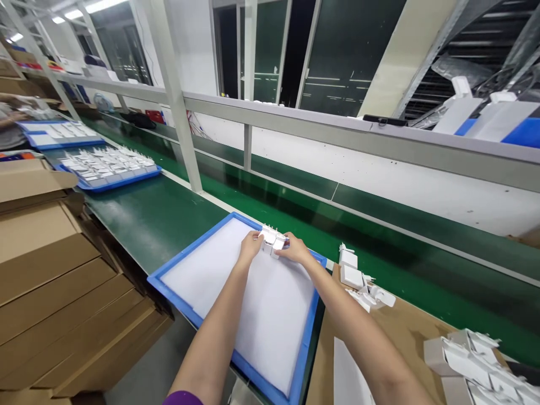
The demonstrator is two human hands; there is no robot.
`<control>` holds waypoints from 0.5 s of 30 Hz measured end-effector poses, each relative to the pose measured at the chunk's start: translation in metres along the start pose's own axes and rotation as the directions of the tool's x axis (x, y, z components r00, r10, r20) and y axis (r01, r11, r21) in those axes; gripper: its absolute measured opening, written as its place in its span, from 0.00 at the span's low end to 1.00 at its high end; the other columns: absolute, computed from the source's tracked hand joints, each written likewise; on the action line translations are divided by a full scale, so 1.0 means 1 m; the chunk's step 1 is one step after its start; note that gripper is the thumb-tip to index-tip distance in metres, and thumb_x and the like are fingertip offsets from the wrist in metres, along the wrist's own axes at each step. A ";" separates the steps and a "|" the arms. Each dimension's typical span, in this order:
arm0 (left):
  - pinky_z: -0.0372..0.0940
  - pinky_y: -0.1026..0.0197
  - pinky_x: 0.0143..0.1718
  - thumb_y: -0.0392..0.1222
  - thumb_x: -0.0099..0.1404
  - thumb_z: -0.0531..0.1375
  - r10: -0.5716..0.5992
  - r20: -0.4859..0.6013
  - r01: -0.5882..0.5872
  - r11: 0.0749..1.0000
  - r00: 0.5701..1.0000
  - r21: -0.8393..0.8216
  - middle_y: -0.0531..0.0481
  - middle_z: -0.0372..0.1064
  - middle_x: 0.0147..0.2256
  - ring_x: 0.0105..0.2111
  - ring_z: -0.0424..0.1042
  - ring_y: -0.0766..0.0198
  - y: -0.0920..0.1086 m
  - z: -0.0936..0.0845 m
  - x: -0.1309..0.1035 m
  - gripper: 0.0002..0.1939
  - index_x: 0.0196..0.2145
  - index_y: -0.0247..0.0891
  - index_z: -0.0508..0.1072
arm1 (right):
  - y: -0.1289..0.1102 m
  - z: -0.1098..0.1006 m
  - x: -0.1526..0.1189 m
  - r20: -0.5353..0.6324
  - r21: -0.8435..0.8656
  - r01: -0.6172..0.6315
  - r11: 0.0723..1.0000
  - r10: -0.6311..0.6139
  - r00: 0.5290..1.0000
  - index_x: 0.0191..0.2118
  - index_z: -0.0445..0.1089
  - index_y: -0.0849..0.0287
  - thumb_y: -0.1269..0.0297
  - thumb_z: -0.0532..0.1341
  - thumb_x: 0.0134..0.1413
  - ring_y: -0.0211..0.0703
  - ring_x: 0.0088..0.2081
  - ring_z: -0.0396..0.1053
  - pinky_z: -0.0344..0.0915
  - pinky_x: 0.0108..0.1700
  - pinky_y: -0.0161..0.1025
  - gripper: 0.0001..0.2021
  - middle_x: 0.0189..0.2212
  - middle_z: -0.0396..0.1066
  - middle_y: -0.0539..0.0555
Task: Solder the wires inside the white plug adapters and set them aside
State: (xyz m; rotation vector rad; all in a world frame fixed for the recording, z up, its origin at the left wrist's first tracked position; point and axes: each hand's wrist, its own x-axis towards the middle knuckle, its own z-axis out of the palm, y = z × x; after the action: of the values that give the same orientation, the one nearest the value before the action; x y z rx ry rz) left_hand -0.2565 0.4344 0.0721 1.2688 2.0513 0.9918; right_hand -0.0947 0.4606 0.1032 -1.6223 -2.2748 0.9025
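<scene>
Several small white power adapters (272, 238) with pins pointing up sit in a row at the far edge of a blue tray (189, 304). White foam-like sheeting (270, 315) lines the tray. My left hand (252, 245) pinches the left end of the row. At the right end, my right hand (295, 247) closes its thumb and fingers on the same adapters. Whether the row touches the sheeting or is held just above it, I cannot tell. To the right, more white adapters (353, 275) lie loosely on a brown board (405, 326).
White adapters (472, 360) are piled at the lower right. Farther left on the green bench (156, 219) stands a blue tray full of white adapters (109, 166), with another tray (63, 134) beyond. Cardboard boxes (59, 304) are stacked left. A metal post (177, 107) rises behind the bench.
</scene>
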 end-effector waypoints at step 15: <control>0.47 0.32 0.61 0.49 0.66 0.52 -0.110 -0.146 0.156 0.923 0.983 0.352 0.38 0.56 0.64 0.66 0.49 0.36 -0.066 -0.114 0.084 0.26 0.60 0.45 0.66 | -0.034 0.062 0.041 -0.133 0.242 0.111 0.964 -0.080 0.988 0.58 0.61 0.59 0.59 0.61 0.60 0.41 0.40 0.72 0.72 0.44 0.45 0.22 0.49 0.69 0.57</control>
State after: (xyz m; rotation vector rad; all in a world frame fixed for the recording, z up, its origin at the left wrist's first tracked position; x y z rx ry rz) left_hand -0.4105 0.4558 0.0822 1.2455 2.4662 0.6619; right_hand -0.1673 0.4684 0.0671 -1.4078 -2.0444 0.9906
